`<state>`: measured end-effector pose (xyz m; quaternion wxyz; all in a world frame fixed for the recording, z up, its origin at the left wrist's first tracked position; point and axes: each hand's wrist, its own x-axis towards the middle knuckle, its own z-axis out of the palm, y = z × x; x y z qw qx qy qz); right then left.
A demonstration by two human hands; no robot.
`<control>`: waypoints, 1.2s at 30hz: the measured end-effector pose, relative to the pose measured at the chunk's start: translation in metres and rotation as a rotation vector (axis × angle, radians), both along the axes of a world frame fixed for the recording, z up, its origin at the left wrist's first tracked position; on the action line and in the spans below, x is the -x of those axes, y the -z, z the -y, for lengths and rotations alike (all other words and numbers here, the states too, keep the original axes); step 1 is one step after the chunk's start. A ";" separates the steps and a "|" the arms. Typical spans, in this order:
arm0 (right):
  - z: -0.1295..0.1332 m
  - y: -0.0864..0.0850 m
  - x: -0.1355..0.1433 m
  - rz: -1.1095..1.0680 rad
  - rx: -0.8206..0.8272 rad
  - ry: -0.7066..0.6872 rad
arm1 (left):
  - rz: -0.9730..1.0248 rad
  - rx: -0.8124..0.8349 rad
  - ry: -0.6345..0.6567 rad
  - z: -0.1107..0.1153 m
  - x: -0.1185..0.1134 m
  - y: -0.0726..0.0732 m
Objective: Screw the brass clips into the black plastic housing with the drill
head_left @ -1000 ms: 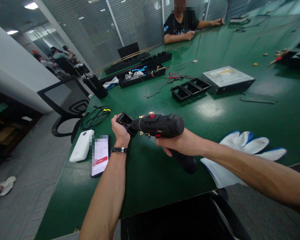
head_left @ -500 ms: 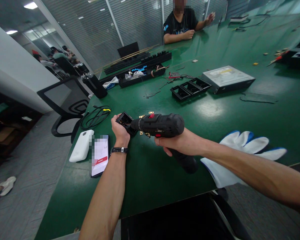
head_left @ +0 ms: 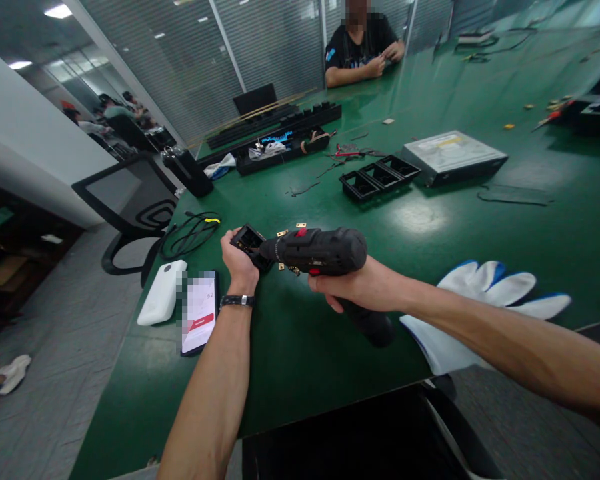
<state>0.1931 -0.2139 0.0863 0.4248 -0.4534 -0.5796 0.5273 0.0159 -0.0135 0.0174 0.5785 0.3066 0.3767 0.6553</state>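
Note:
My right hand [head_left: 353, 285] is wrapped round the grip of a black cordless drill [head_left: 323, 251] with red switches. The drill lies level and points left, its front end at a small black plastic frame [head_left: 249, 238]. That frame is held in my left hand [head_left: 239, 261], fingers closed about its far left side. Where the bit meets the frame is too small to make out. Small brass-coloured plates [head_left: 301, 225] and a little heap of brass-coloured pieces [head_left: 293, 270] lie on the table around the drill's front, partly hidden by it.
On the green table [head_left: 300, 360] are a phone [head_left: 200, 313], a white power bank [head_left: 163, 292], a coiled black cable [head_left: 193, 235], a white glove [head_left: 475, 287], a three-part black frame [head_left: 380, 178] and a flat metal box [head_left: 455, 157]. A person [head_left: 363, 50] sits across the table.
My hands, the drill and the black frame hold almost the same pose. Across the table, the person's raised hand has come down to meet the other hand.

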 end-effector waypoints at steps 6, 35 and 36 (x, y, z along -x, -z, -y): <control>0.000 0.002 0.000 0.033 0.026 0.005 | -0.006 -0.011 -0.008 -0.003 0.001 0.003; 0.003 0.002 0.001 0.006 0.008 -0.012 | -0.006 -0.027 -0.012 -0.001 0.000 0.004; 0.003 0.001 0.001 -0.009 0.008 -0.011 | 0.002 -0.031 -0.012 -0.001 0.000 0.004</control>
